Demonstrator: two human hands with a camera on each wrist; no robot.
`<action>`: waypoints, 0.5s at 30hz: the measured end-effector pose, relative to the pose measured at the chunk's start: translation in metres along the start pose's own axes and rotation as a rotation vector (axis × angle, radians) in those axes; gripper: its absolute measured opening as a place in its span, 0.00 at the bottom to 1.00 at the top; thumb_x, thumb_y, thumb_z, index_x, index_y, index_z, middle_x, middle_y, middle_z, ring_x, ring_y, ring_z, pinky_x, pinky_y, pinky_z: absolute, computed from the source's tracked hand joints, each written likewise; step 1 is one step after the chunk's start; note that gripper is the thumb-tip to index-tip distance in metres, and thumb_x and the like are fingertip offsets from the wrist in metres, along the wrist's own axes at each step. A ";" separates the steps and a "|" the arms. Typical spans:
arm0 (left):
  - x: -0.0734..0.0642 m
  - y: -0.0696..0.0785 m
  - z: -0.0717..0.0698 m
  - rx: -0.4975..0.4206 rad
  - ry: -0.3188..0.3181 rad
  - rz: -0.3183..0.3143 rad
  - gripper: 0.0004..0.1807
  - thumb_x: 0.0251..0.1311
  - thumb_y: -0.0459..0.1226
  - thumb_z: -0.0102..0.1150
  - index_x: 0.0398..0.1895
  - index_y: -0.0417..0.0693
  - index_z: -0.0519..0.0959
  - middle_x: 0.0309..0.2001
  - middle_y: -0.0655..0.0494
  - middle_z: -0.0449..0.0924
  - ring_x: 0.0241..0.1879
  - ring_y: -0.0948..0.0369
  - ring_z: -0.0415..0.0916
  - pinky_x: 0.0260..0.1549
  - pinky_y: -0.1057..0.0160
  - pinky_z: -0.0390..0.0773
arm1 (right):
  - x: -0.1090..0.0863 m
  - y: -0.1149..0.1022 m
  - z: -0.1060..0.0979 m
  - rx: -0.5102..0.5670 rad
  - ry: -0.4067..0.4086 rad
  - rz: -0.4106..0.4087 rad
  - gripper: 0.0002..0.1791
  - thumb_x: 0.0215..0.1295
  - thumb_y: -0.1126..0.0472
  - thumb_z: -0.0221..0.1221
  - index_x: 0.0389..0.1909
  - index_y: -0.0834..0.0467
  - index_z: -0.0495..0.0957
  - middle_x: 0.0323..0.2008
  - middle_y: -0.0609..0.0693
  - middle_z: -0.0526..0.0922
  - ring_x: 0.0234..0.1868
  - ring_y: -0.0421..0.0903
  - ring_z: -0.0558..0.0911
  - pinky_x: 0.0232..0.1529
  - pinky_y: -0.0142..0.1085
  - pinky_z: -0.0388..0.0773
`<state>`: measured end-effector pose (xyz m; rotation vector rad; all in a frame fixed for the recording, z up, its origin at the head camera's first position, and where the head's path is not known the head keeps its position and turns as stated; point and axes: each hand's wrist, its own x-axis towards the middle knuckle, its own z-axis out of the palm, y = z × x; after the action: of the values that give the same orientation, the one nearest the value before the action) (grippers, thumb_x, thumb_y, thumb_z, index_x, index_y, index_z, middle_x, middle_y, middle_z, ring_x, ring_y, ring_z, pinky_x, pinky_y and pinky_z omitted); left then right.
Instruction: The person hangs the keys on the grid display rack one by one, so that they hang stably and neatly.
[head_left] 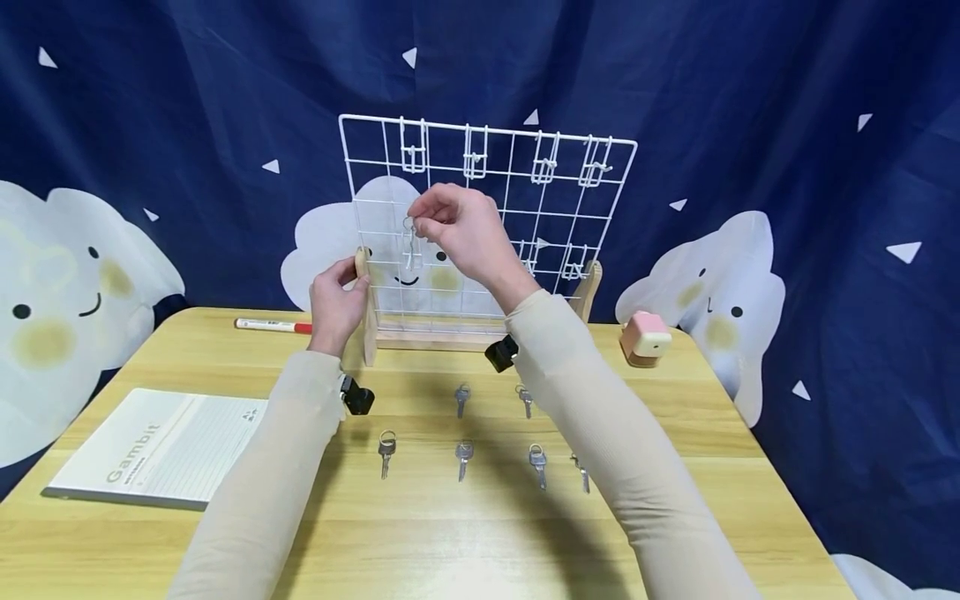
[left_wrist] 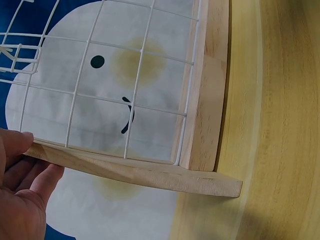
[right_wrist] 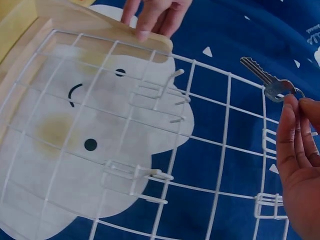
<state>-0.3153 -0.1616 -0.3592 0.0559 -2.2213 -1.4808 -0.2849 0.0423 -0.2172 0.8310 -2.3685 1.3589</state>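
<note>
My right hand (head_left: 467, 235) pinches a key ring between thumb and fingertips. From it hangs a silver key (right_wrist: 267, 82), its toothed blade pointing away from the hand in the right wrist view. The key is in front of a white wire grid (head_left: 510, 173) that carries several white hooks (head_left: 476, 158). My left hand (head_left: 337, 307) grips the top of the grid's left wooden upright (left_wrist: 125, 172), thumb on one side and fingers on the other. Several more keys lie on the table, among them one key (head_left: 386, 450) at the left.
A notebook (head_left: 168, 442) lies at the table's left, partly under the left sleeve. Behind it is a red-capped white marker (head_left: 270, 325). Right of the stand sits a small pink and cream box-like object (head_left: 645, 337). A dark blue curtain (head_left: 720, 100) hangs behind the table (head_left: 720, 500).
</note>
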 end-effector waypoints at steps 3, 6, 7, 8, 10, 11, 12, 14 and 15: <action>0.000 0.000 0.000 -0.007 -0.001 -0.009 0.21 0.66 0.30 0.56 0.62 0.38 0.76 0.55 0.41 0.79 0.57 0.51 0.75 0.59 0.56 0.74 | 0.005 -0.006 -0.002 0.013 0.008 0.018 0.04 0.65 0.69 0.62 0.38 0.61 0.83 0.30 0.46 0.84 0.32 0.42 0.82 0.33 0.32 0.80; 0.000 0.000 0.000 -0.008 -0.004 -0.019 0.21 0.66 0.30 0.56 0.62 0.38 0.76 0.56 0.41 0.78 0.57 0.51 0.74 0.59 0.56 0.74 | 0.010 -0.011 -0.002 0.027 0.032 0.042 0.04 0.65 0.69 0.62 0.38 0.60 0.83 0.30 0.47 0.84 0.32 0.42 0.82 0.33 0.31 0.79; 0.000 0.000 0.000 -0.009 -0.003 -0.020 0.21 0.66 0.30 0.55 0.62 0.38 0.76 0.56 0.41 0.78 0.57 0.51 0.74 0.59 0.56 0.74 | 0.012 -0.013 -0.002 0.033 0.042 0.048 0.04 0.65 0.69 0.62 0.38 0.59 0.84 0.30 0.47 0.85 0.32 0.42 0.82 0.34 0.31 0.79; 0.000 0.000 0.000 -0.007 -0.002 -0.021 0.21 0.66 0.30 0.56 0.62 0.38 0.76 0.56 0.41 0.78 0.57 0.51 0.74 0.59 0.56 0.74 | 0.014 -0.014 -0.003 0.041 0.052 0.053 0.04 0.65 0.70 0.62 0.38 0.59 0.84 0.30 0.47 0.85 0.32 0.42 0.83 0.34 0.31 0.79; 0.000 -0.001 -0.001 -0.002 -0.003 -0.019 0.21 0.66 0.30 0.56 0.62 0.37 0.76 0.56 0.41 0.79 0.57 0.50 0.75 0.59 0.57 0.74 | 0.017 -0.016 -0.003 0.058 0.078 0.045 0.05 0.64 0.71 0.62 0.37 0.61 0.84 0.29 0.48 0.85 0.32 0.43 0.83 0.33 0.31 0.78; 0.001 -0.001 -0.001 -0.002 -0.003 -0.016 0.20 0.66 0.29 0.56 0.62 0.37 0.76 0.56 0.40 0.79 0.57 0.51 0.75 0.59 0.57 0.74 | 0.019 -0.017 -0.003 0.073 0.086 0.048 0.05 0.64 0.71 0.62 0.37 0.61 0.84 0.29 0.48 0.85 0.32 0.43 0.83 0.32 0.31 0.78; 0.001 -0.001 -0.001 -0.002 -0.004 -0.012 0.20 0.66 0.29 0.56 0.61 0.37 0.76 0.55 0.40 0.79 0.57 0.51 0.75 0.59 0.57 0.75 | 0.021 -0.018 -0.003 0.082 0.095 0.050 0.05 0.64 0.71 0.62 0.37 0.61 0.84 0.29 0.48 0.85 0.31 0.43 0.83 0.32 0.31 0.78; 0.001 -0.002 0.000 -0.001 -0.006 -0.004 0.20 0.66 0.29 0.56 0.61 0.37 0.76 0.55 0.40 0.79 0.57 0.51 0.75 0.58 0.58 0.75 | 0.024 -0.019 -0.004 0.099 0.120 0.044 0.05 0.64 0.72 0.62 0.37 0.62 0.84 0.29 0.49 0.84 0.31 0.43 0.83 0.32 0.31 0.78; 0.001 -0.002 0.000 -0.003 -0.007 0.000 0.20 0.65 0.29 0.56 0.61 0.36 0.76 0.55 0.40 0.79 0.57 0.51 0.75 0.58 0.57 0.75 | 0.026 -0.020 -0.005 0.101 0.133 0.042 0.05 0.63 0.72 0.62 0.37 0.62 0.84 0.29 0.49 0.84 0.31 0.42 0.83 0.31 0.31 0.78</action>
<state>-0.3169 -0.1630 -0.3601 0.0497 -2.2241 -1.4869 -0.2935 0.0298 -0.1878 0.6971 -2.2438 1.5120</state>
